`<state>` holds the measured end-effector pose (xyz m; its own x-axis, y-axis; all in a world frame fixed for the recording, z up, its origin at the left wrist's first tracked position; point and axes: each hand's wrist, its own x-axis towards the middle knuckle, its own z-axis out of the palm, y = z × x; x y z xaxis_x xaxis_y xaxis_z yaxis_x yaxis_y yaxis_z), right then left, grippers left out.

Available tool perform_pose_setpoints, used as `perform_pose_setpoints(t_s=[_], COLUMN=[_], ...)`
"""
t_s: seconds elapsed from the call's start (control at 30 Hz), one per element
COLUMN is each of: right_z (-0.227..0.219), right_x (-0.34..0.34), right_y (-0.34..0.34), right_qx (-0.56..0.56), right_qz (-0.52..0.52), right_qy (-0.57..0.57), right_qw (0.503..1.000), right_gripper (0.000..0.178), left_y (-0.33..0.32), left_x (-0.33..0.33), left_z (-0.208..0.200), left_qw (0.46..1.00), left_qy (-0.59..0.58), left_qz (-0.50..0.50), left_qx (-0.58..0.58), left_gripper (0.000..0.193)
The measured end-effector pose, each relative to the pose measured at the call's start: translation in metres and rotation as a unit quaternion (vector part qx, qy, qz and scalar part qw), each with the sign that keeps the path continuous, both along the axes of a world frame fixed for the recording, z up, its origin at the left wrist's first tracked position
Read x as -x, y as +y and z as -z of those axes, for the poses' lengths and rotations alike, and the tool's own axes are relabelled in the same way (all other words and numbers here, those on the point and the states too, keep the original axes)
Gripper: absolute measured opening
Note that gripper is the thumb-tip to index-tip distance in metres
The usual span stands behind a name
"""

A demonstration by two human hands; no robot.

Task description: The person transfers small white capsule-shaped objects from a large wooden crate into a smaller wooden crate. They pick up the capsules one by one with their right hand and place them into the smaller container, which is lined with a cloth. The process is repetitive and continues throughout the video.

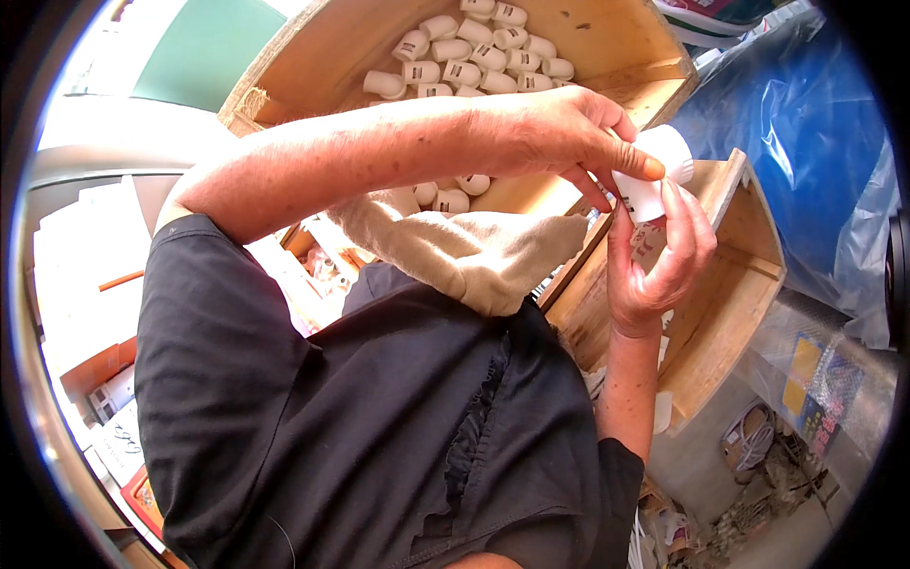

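Observation:
My left hand reaches across from the left over the large wooden box, its thumb and fingers closed on a white plastic pipe elbow. My right hand comes up from below, with thumb and fingertips pressed to the lower side of the same fitting. The elbow has a wide round collar, and small dark print shows on it; fingers cover part of its body. Many similar white plastic elbows with dark labels lie together in the large wooden box. Beneath my left forearm, a beige cloth lies bunched.
A second, smaller wooden box stands to the right, beside my right forearm. Blue plastic sheeting fills the upper right. Clear plastic wrap and a shoe are at the lower right. White boxes and papers stand at the left.

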<state>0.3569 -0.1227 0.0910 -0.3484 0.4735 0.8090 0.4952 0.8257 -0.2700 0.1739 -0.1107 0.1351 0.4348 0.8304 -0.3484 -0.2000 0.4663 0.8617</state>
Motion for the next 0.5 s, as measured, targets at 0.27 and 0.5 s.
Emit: perform_pose_setpoints(t_s=[0.27, 0.5], right_z=[-0.001, 0.011], right_x=[-0.007, -0.012], right_y=[0.007, 0.009], right_qx=[0.061, 0.144], right_qz=[-0.053, -0.104], right_qy=[0.018, 0.074], right_qw=[0.997, 0.981], right_gripper=[0.046, 0.043], left_y=[0.019, 0.035], left_x=[0.031, 0.095], left_z=[-0.018, -0.039], left_qw=[0.971, 0.677], left_qy=[0.217, 0.681], left_qz=[-0.001, 0.208], left_qx=[-0.099, -0.188], left_gripper=[0.041, 0.035])
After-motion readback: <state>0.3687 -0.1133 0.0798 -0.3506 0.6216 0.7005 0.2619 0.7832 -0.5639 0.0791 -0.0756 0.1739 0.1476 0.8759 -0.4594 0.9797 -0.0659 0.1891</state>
